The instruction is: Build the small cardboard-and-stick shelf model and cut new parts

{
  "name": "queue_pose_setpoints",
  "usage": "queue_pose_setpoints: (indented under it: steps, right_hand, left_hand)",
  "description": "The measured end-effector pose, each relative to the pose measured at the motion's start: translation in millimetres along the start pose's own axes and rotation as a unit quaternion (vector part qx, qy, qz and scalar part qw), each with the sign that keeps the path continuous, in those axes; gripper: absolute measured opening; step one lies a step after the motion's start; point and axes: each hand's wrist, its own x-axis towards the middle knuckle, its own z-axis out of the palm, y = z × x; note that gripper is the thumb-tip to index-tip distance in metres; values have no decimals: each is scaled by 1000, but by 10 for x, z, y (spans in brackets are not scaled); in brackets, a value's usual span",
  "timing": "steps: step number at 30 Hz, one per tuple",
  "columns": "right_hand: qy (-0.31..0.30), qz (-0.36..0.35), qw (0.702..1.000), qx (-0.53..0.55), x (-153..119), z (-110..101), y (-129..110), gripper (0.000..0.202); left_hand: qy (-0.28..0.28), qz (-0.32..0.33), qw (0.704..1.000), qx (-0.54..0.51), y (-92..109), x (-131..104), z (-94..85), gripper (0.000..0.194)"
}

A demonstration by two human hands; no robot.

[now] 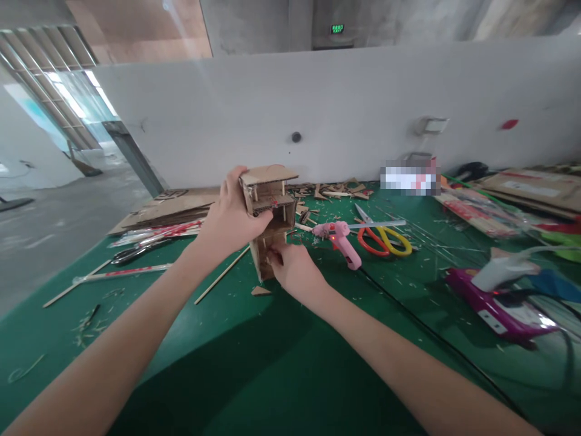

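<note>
Fingers [232, 181] clasp a tall brown corrugated-cardboard structure [282, 225] on a green tabletop [254, 357]

Upright near the middle of the worktop, the structure is gripped at its upper left by the left hand [227, 219], thumb bent across the front. The right hand [297, 269] reaches into the lower opening, thumb and forefinger nearly meeting; whether they pinch anything cannot be told. Work looks well advanced: stacked levels stand joined, with pale wooden posts [283, 184] under the top panel. The lower section seems the part left to finish, a pink plastic glue gun [345, 245] lying nearby. Knuckles hide some of the lower interior, and the back faces away, unseen
</note>
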Motion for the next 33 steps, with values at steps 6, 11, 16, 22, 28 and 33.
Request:
queue_pose_setpoints:
  steps: [6,11,16,22,28,33]
  right_hand:
    - [1,12,1000,-3,48,38,-25,22]
    - [31,-2,999,9,37,84,6,23]
    - [60,-15,997,48,34,158,49,25]
    - [86,-15,994,68,5,231,78,23]
    - [88,-26,992,88,13,265,121,22]
    - [71,-34,994,78,-26,245,111,23]
  left_hand:
    - [27,-15,998,62,122,-42,15,74]
    - [21,-17,997,76,164,-47,30,74]
    - [34,-12,997,71,148,-49,53,75]
    - [49,-12,996,79,138,-67,76,74]
    - [54,-8,996,74,149,-80,92,76]
    - [62,-12,995,71,120,-83,92,76]
